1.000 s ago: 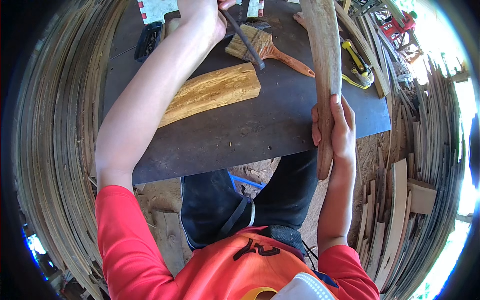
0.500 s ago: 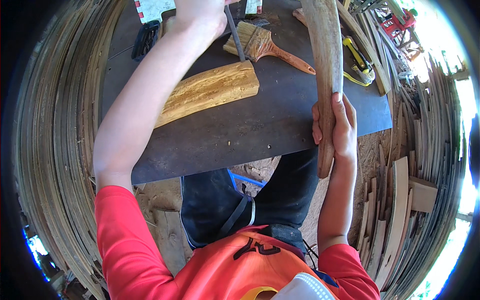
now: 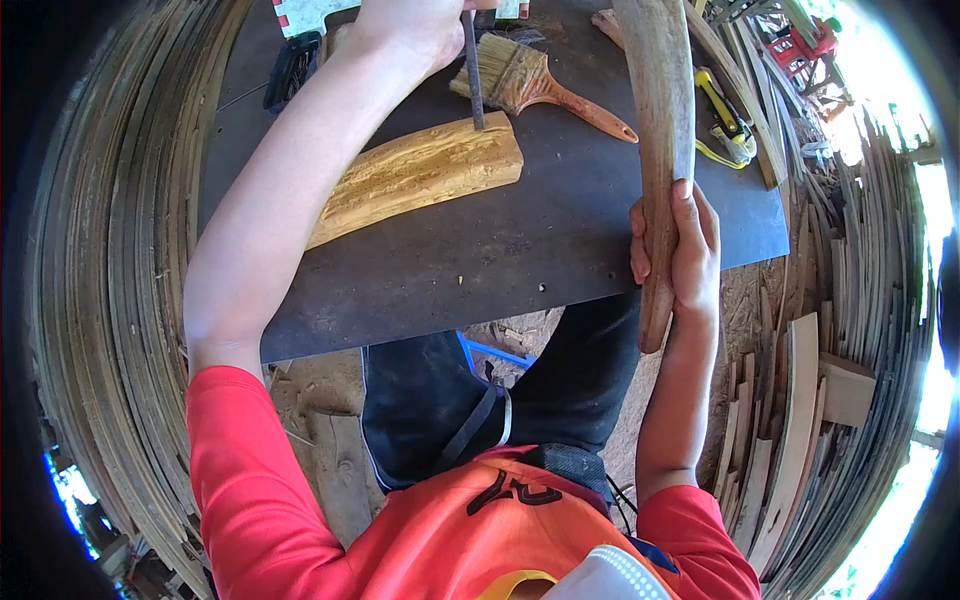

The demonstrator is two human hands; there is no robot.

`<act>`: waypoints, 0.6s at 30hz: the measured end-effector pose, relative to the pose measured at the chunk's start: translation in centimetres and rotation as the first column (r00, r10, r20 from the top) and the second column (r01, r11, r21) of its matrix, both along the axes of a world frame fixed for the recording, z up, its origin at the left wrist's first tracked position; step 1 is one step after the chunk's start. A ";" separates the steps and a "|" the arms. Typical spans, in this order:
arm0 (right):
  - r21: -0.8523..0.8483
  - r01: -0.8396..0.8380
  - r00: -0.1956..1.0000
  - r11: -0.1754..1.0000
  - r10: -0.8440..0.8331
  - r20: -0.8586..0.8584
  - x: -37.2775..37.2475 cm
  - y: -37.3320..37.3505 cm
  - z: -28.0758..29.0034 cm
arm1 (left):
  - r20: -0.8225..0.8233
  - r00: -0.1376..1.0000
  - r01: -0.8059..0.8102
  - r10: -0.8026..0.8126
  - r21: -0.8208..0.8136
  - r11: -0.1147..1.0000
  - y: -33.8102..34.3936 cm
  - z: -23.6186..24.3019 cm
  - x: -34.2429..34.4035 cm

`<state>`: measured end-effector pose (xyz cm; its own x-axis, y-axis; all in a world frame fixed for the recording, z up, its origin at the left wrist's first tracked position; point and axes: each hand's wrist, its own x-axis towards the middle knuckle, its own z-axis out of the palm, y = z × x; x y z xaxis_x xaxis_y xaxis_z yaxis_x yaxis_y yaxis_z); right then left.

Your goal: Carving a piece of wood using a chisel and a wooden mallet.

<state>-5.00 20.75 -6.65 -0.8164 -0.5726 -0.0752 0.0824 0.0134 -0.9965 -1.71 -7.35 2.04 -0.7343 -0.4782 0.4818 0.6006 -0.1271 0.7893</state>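
My left hand is closed around a narrow metal chisel at the top of the view; its upper part is cut off by the frame edge. The chisel stands nearly upright, its lower end on the right end of a carved yellowish piece of wood lying on the dark table. My left forearm covers the left end of that piece. In my right hand is a long, worn wooden club, gripped near its lower, thinner end. Its thick end runs out of the top of the view.
A broad paintbrush lies beyond the wood. Yellow-handled tools sit right of the club, by a wooden plank. A black tray is at the far left of the table. Stacked wood strips line both sides.
The chisel has tilted more upright, its top shifting right. My right hand and the club have shifted slightly right in the view. Both grips are unchanged.
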 end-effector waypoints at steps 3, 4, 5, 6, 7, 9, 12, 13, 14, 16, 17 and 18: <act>-0.003 -0.006 1.000 1.000 0.006 0.008 0.1 -0.2 0.1 | 0.020 0.999 -0.027 0.028 -0.037 0.999 0.3 0.1 0.4; -0.002 -0.004 1.000 1.000 0.004 0.009 0.1 -0.3 0.1 | 0.005 0.999 -0.037 0.038 -0.061 0.997 0.2 0.1 0.4; -0.003 -0.008 1.000 1.000 0.008 0.009 0.1 -0.3 0.0 | -0.010 0.999 -0.047 0.046 -0.086 0.995 0.1 0.1 0.4; -0.004 -0.011 1.000 1.000 0.011 0.008 0.1 -0.3 0.0 | -0.026 0.998 -0.056 0.054 -0.110 0.992 0.1 0.1 0.5; -0.004 -0.013 1.000 1.000 0.013 0.006 0.1 -0.3 0.0 | -0.013 0.999 -0.046 0.045 -0.088 0.995 0.1 0.1 0.5; -0.007 -0.008 1.000 1.000 0.009 0.015 0.1 -0.3 0.0 | 0.011 1.000 -0.025 0.026 -0.043 0.999 0.2 0.2 0.5; -0.006 -0.001 1.000 1.000 0.001 0.013 0.0 -0.1 0.0 | 0.027 0.999 -0.035 0.035 -0.022 0.999 0.7 0.5 0.5; -0.004 0.001 1.000 1.000 -0.001 0.009 0.0 -0.1 -0.1 | 0.017 0.999 -0.030 0.030 -0.014 0.999 0.5 0.2 0.3; -0.006 0.001 1.000 1.000 -0.001 0.010 0.0 0.0 -0.1 | 0.007 1.000 -0.025 0.025 -0.005 1.000 0.2 -0.3 0.0; -0.015 -0.008 1.000 1.000 0.008 0.019 0.0 -0.1 -0.1 | 0.008 1.000 -0.027 0.027 0.000 1.000 -0.1 -0.4 0.1; -0.017 -0.015 1.000 1.000 0.015 0.024 0.0 -0.3 -0.1 | 0.019 0.999 -0.037 0.037 -0.005 0.999 -0.3 -0.1 0.4; -0.020 -0.022 0.999 1.000 0.023 0.031 0.1 -0.6 0.0 | 0.030 0.998 -0.047 0.047 -0.010 0.999 -0.4 0.1 0.7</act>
<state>-4.90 20.15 -6.68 -0.8007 -0.5925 -0.0887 0.1129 -0.0039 -0.9936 -0.98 -7.75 2.15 -0.7256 -0.5081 0.4641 0.5814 -0.0918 0.8084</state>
